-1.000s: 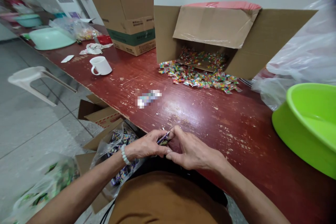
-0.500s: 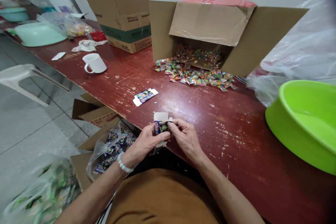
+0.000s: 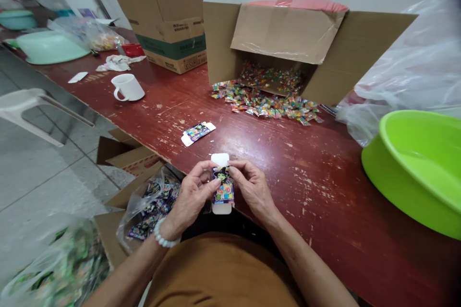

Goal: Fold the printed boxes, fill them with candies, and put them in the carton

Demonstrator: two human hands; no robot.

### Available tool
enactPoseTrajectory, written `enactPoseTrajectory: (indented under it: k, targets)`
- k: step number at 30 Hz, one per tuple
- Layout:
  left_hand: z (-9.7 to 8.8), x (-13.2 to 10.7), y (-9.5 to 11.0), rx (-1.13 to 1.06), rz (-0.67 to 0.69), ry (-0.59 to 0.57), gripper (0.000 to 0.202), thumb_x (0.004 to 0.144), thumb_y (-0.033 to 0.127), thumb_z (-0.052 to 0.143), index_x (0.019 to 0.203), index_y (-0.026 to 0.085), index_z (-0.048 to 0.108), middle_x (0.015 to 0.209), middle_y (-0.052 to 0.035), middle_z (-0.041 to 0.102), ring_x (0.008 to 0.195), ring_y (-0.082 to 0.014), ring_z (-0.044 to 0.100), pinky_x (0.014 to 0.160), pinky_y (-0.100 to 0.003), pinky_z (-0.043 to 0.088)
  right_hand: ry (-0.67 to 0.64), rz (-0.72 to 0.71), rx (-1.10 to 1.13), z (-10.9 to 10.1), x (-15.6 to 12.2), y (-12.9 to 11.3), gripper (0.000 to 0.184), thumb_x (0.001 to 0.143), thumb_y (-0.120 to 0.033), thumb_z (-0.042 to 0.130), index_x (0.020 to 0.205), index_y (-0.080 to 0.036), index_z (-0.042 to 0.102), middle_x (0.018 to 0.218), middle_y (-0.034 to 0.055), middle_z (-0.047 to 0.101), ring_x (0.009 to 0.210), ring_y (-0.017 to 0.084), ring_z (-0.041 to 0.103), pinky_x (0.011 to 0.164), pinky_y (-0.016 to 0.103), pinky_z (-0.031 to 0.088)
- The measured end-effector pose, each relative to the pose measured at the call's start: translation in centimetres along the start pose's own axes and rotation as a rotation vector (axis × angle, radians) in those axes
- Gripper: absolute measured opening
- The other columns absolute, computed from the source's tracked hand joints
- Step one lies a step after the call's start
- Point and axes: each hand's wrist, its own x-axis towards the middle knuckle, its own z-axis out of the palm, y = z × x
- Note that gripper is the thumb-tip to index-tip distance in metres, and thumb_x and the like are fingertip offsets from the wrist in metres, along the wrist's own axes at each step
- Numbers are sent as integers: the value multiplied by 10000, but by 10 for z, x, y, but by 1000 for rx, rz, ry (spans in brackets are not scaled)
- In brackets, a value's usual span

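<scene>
Between my two hands, at the front edge of the table, is a small printed candy box (image 3: 224, 193) with white end flaps sticking out at top and bottom. My left hand (image 3: 197, 189) grips its left side, thumb across the printed front. My right hand (image 3: 251, 187) pinches the upper right edge near the top flap. A second candy box (image 3: 198, 132), flattened-looking with its flaps out, lies on the table beyond my hands. Farther back, small wrapped candies (image 3: 270, 105) spill from an open carton (image 3: 281, 33) lying on its side.
The worn red table (image 3: 334, 192) carries a white mug (image 3: 128, 88), a standing carton (image 3: 173, 24) and a green basin (image 3: 403, 168). Below its edge, left of me, sits a plastic-lined box of dark packets (image 3: 154, 206). A white stool (image 3: 29, 100) stands at far left.
The candy box in my hands has turned so its printed front faces me, with the bottom flap showing. My left hand has shifted slightly up along it.
</scene>
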Motion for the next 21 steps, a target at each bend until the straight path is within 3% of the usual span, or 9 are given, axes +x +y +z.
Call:
enactPoseTrajectory:
  k: [4,7,10,13,15,17,19,21]
  targets:
    - [-2,4,0,53,-30,12,256,826,365,754,995,206,645,840,-6,682,746,-147,623,648,-227,513,-75,122,-68,-13,10,-6,248,766,-404,754,717,-178,666,724,6,664,666,139,585,678,273,474]
    - [-2,6,-1,141,18,30,215,834,377,744,924,190,686,836,-14,685,764,-150,611,659,-222,490,-137,184,10,-18,14,-10,254,699,-347,799,856,-189,677,742,-16,668,645,126,593,647,253,469]
    - [-2,6,-3,149,45,22,216,815,357,768,910,184,680,879,-16,696,787,-143,615,687,-218,494,-202,121,-61,-20,14,-10,260,735,-316,761,957,-195,698,781,-4,694,684,138,621,670,261,489]
    - [-2,6,-6,-3,12,57,369,754,327,833,1000,222,578,791,38,675,688,-111,614,634,-197,496,-190,-33,-285,-22,10,-4,103,806,-277,682,824,-188,730,796,33,717,735,165,632,679,276,493]
    - [-1,6,-7,-111,-72,40,487,744,353,846,1087,250,516,771,55,674,643,-109,629,598,-196,506,-141,-118,-350,-23,8,1,105,830,-261,657,816,-197,739,782,33,713,717,167,629,655,273,489]
    - [1,6,-8,-176,-236,-72,502,792,498,775,1133,233,519,807,6,703,633,-146,669,568,-234,532,-119,-183,-368,-24,5,3,135,870,-268,631,876,-208,752,778,31,710,694,162,633,656,279,496]
    - [3,5,-10,-224,-394,-171,537,847,650,626,1118,192,554,801,-51,716,584,-178,682,524,-267,537,-160,-253,-404,-24,3,3,153,901,-289,624,933,-224,759,846,45,735,760,177,665,728,309,518]
    - [6,5,-11,-251,-463,-179,584,882,706,512,1129,181,573,728,-51,697,500,-169,651,479,-263,518,-219,-275,-422,-23,2,-1,162,923,-322,620,925,-235,758,891,53,760,847,196,691,820,341,527]
